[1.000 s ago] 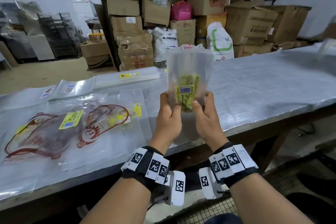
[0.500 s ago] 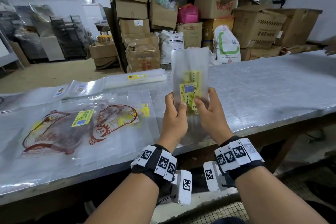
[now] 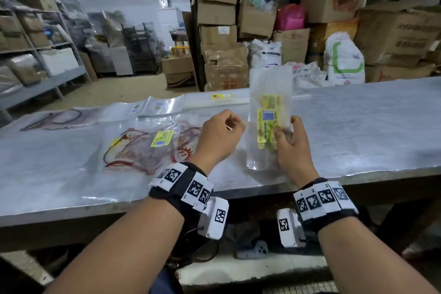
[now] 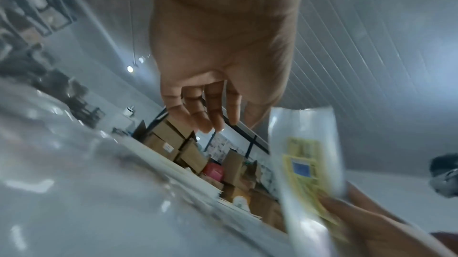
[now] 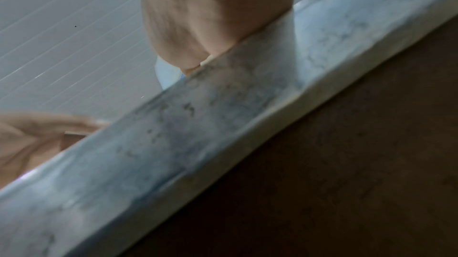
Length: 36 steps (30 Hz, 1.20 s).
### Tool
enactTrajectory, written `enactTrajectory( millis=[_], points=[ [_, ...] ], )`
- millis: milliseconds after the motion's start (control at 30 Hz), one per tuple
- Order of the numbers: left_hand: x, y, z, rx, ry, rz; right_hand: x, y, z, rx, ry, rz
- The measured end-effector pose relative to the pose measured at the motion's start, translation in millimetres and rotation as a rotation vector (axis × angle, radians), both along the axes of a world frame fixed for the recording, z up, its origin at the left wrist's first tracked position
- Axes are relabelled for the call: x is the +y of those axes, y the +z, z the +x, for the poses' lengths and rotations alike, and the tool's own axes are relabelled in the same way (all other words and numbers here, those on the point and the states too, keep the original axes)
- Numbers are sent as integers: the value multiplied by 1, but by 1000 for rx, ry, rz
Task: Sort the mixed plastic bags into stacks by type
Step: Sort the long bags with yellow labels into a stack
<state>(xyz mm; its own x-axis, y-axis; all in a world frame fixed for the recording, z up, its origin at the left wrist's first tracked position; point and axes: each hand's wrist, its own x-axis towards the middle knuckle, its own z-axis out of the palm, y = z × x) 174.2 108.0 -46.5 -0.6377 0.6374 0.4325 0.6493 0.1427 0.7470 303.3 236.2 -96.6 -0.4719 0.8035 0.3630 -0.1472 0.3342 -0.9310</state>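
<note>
A narrow clear bag [image 3: 270,88] with a yellow label [image 3: 266,124] stands upright over the table's near edge. My right hand [image 3: 287,137] grips it by the label, thumb in front. My left hand [image 3: 220,132] hovers just left of the bag, apart from it, fingers loosely curled and holding nothing. The left wrist view shows those relaxed fingers [image 4: 210,116] beside the blurred bag [image 4: 307,143]. Large clear bags with red print [image 3: 148,148] lie flat at the left. Smaller clear bags [image 3: 157,107] and a long flat stack [image 3: 219,100] lie behind them.
The grey table [image 3: 370,126] stretches to the right; its front edge [image 5: 223,124] fills the right wrist view. Cardboard boxes [image 3: 222,38] and sacks [image 3: 343,59] are piled behind it. Metal shelves [image 3: 35,55] stand at the left. Another person's head [image 4: 443,175] shows at far right.
My left hand has let go of the narrow bag and drawn to the left. The right hand alone holds the bag upright now.
</note>
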Motion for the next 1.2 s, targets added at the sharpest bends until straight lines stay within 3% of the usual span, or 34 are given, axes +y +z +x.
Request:
enactTrajectory(
  millis=[133,300,467,667,1100,1200],
  points=[
    [-40,16,-51,41,64,-170,0,-1,-1,-19,8,88],
    [-82,22,-122,173,259,-581,0,-3,-1,-13,7,118],
    [-102,8,-149,30,335,-884,2,-6,-2,-16,9,136],
    [-96,4,-152,-190,363,-759,4,-9,-2,-28,19,125],
    [-83,12,-159,25,331,-436,1,-5,3,-49,14,82],
    [-76,27,-155,0,266,-332,1,-4,3,-31,12,70]
  ],
)
